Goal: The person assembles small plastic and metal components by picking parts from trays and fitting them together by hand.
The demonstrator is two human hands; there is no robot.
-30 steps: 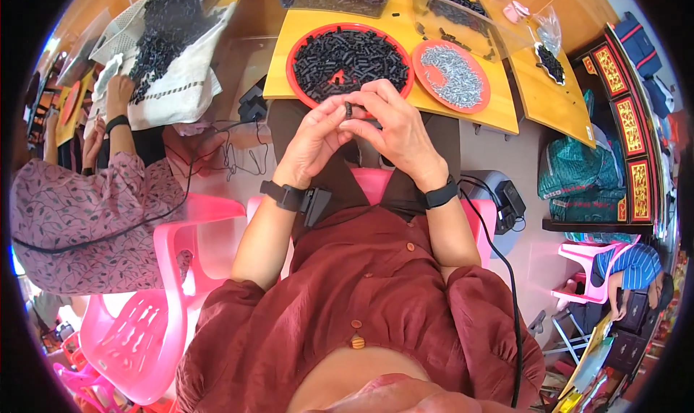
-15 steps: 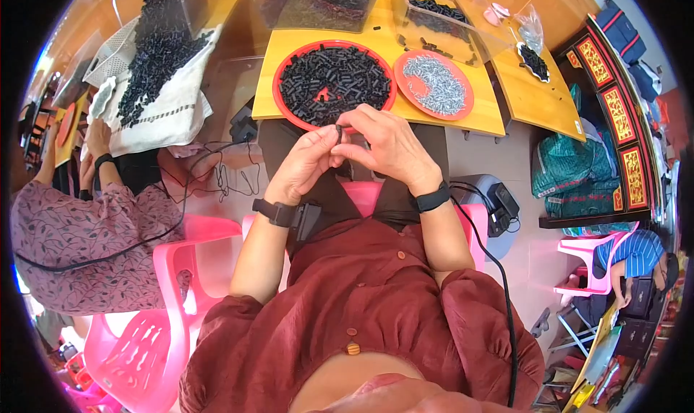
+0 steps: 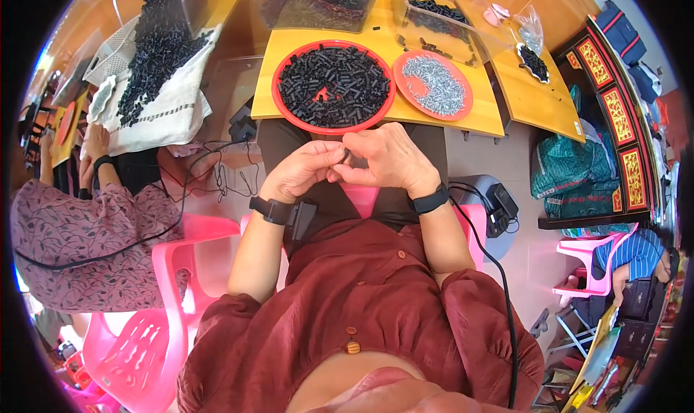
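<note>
The left hand (image 3: pixel 303 171) and the right hand (image 3: pixel 394 160) meet just off the front edge of the tabletop (image 3: pixel 484 119), with fingertips pinched narrow around a small dark piece (image 3: pixel 348 154), largely hidden by the fingers. The round red tray (image 3: pixel 277 95) of loose black pieces (image 3: pixel 336 70) slightly overhangs that edge. Beside it, toward the front right corner, an orange plate (image 3: pixel 409 88) carries silver pieces (image 3: pixel 442 82).

The view came from the left fisheye camera on the wearer's head, facing steeply down: the burgundy blouse (image 3: pixel 347 283) loomed closest along the bottom, the left hand (image 3: pixel 305 169) and right hand (image 3: pixel 388 158) sat mid-frame, and the yellow wooden table (image 3: pixel 483 121) lay farther off above.
</note>
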